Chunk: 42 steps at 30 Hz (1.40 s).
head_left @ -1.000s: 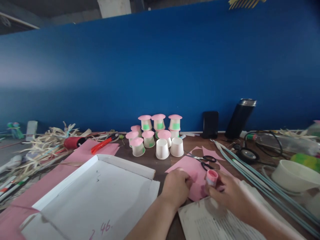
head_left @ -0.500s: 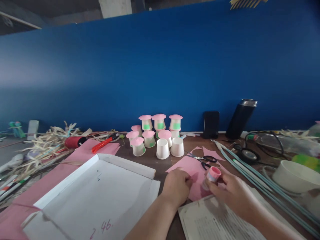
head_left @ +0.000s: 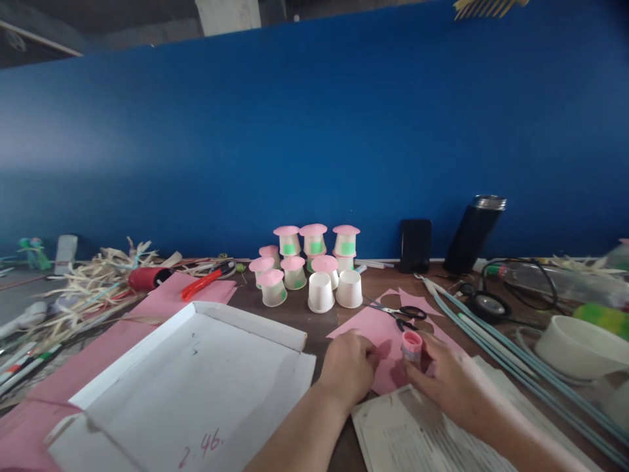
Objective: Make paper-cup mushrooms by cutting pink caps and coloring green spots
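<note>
- Pink-capped glue stick [head_left: 411, 345]: your right hand [head_left: 445, 380] grips it upright, tip down on the pink paper [head_left: 381, 328]; half a second ago it was tilted and lifted, so it has come down to the sheet.
- Left hand [head_left: 350, 367]: curled, pressing the paper's near edge; unmoved.
- Scissors [head_left: 403, 314]: just behind the stick, untouched.
- White cups [head_left: 334, 290]: well apart, as before.
- Judgement: gluing seems under way.

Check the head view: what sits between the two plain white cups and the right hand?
In the head view, black-handled scissors lie on the pink paper between the white cups and the right hand, which grips a pink-capped tube.
</note>
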Available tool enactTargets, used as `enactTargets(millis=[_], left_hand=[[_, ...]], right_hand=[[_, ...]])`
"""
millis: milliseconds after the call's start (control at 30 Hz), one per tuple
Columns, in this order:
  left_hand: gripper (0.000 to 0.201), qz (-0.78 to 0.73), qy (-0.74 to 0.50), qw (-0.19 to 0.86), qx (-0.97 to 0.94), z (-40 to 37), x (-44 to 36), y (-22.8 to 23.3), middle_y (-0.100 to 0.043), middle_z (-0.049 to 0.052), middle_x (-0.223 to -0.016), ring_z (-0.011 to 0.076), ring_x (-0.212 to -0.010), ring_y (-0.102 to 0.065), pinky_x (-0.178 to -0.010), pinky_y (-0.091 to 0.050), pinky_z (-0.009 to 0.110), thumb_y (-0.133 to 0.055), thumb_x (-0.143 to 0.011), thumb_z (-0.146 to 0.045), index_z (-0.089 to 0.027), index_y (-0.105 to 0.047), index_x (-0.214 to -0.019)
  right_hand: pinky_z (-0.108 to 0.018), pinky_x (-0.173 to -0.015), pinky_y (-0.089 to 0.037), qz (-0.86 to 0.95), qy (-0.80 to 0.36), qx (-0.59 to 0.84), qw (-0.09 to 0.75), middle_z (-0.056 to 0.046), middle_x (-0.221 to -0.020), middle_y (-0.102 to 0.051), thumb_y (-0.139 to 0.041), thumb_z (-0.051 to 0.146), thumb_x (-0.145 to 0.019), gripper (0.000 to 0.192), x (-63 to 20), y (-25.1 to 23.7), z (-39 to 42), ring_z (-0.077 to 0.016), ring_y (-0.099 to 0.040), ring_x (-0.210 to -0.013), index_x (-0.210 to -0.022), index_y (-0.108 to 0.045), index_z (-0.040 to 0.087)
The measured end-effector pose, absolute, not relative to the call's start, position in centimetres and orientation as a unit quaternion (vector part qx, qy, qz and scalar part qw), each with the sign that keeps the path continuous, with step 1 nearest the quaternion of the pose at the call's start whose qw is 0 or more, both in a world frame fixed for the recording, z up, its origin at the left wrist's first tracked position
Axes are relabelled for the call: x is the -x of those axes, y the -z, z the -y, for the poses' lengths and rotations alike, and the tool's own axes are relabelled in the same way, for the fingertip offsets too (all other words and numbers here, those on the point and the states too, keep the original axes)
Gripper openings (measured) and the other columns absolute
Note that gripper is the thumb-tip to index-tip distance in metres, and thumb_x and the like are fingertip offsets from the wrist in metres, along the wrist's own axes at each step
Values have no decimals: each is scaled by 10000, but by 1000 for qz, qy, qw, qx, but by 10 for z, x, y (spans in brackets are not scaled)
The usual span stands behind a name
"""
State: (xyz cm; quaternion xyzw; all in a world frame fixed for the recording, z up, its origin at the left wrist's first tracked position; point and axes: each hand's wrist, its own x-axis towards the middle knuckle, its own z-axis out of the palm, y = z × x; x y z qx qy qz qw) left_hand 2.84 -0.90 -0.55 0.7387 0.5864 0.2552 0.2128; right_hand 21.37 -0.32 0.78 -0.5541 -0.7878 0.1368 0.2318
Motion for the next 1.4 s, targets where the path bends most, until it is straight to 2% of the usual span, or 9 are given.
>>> enactTargets(millis=[133, 233, 433, 733, 900, 1067, 1233, 1400], left_hand=[[179, -588, -254, 214, -737, 9, -29, 6, -678, 35, -803, 161, -731, -584, -652, -396, 253, -542, -779, -255, -197, -691, -699], [202, -586, -250, 210, -742, 9, -28, 7, -672, 34, -789, 159, -720, -590, -640, -396, 251, -517, -790, -253, -201, -693, -704], [200, -584, -242, 215, -745, 8, -28, 7, -680, 28, -840, 161, -752, -598, -658, -397, 255, -518, -798, -260, -218, -711, -767], [159, -574, -254, 164, -761, 4, -27, 12, -645, 12, -792, 148, -732, -576, -614, -368, 247, -550, -786, -265, -199, -648, -680], [206, -577, -267, 144, -758, 3, -27, 15, -608, 1, -735, 137, -696, -548, -580, -324, 251, -554, -790, -279, -190, -572, -604], [172, -572, -278, 149, -758, 2, -26, 14, -592, 0, -712, 137, -699, -538, -592, -318, 249, -567, -755, -221, -186, -537, -589], [156, -560, -288, 151, -762, 3, -24, 13, -589, -1, -704, 135, -690, -535, -597, -328, 251, -544, -761, -204, -189, -552, -607], [69, -554, -280, 185, -762, 6, -25, 9, -607, -12, -748, 134, -689, -530, -590, -339, 248, -613, -731, -254, -207, -608, -681]], right_hand=[[-267, -594, -440, 779, -172, 549, 250, -6, -754, -670, -490, 380, -814, 189, -215, -9, 4, -189, -619, -673, -827, -598, 225], [-264, -601, -448, 795, -188, 518, 253, -10, -783, -678, -494, 373, -819, 187, -211, -3, 3, -189, -625, -684, -855, -597, 221], [-312, -673, -461, 803, -121, 523, 259, -53, -854, -673, -522, 376, -796, 207, -212, 2, -1, -227, -632, -756, -892, -593, 207], [-262, -660, -477, 728, -206, 567, 324, 7, -728, -679, -528, 489, -801, 268, -227, -20, -3, -192, -629, -692, -818, -609, 234], [-255, -608, -469, 737, -217, 566, 298, 11, -689, -653, -519, 482, -811, 261, -226, -20, 0, -179, -609, -637, -776, -587, 232], [-245, -594, -448, 754, -219, 554, 277, 14, -717, -624, -498, 406, -825, 192, -217, -10, 4, -164, -587, -647, -780, -564, 232], [-249, -539, -394, 778, -204, 535, 259, 25, -639, -594, -502, 374, -817, 160, -210, 10, 4, -148, -543, -561, -804, -552, 223], [-250, -569, -392, 787, -193, 528, 253, 21, -699, -610, -505, 337, -819, 117, -209, 14, 4, -144, -545, -599, -828, -533, 224]])
